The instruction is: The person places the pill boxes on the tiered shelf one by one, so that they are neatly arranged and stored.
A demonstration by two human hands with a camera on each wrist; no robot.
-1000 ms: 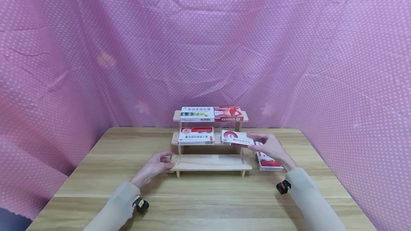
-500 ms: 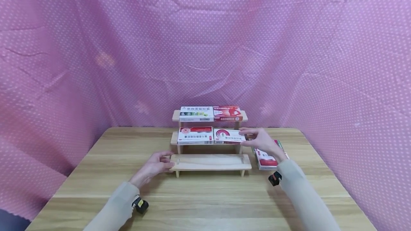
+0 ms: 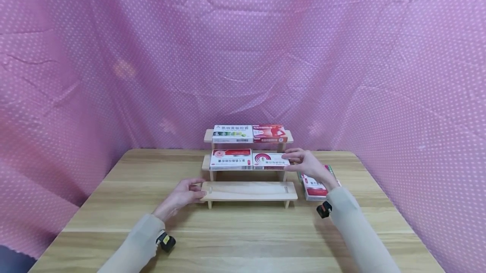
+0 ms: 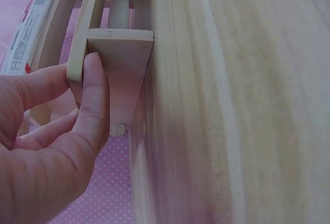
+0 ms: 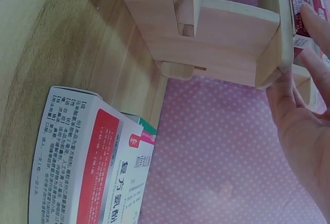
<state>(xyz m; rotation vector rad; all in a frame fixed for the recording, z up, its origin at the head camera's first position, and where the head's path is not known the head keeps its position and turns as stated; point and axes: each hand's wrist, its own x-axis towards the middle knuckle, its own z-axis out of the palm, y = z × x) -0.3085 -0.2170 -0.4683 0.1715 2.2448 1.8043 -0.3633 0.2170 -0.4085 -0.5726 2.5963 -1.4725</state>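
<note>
A: Specify the arm covering.
B: Long, off-white sleeves. The left sleeve point(image 3: 130, 245) lies toward the left edge of the desk point(image 3: 243, 233), the right sleeve point(image 3: 358, 228) toward its right edge.
A: Wrist fittings?
B: One compact black camera per wrist, mounted on the inward side. The left camera point(image 3: 166, 242) bears a yellow patch; the right camera point(image 3: 324, 209), a red patch.
A: Gloves?
B: Left hand point(image 3: 186, 196) and right hand point(image 3: 310, 167): both bare.

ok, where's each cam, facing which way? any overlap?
On head: faces forward and down at the rack; left hand, right hand, sleeves show.
On left wrist: faces the bottom shelf end-on; left hand shows.
On right wrist: faces the rack's side; right hand shows.
Shared by head and right wrist: the red-and-white box beside the rack.
</note>
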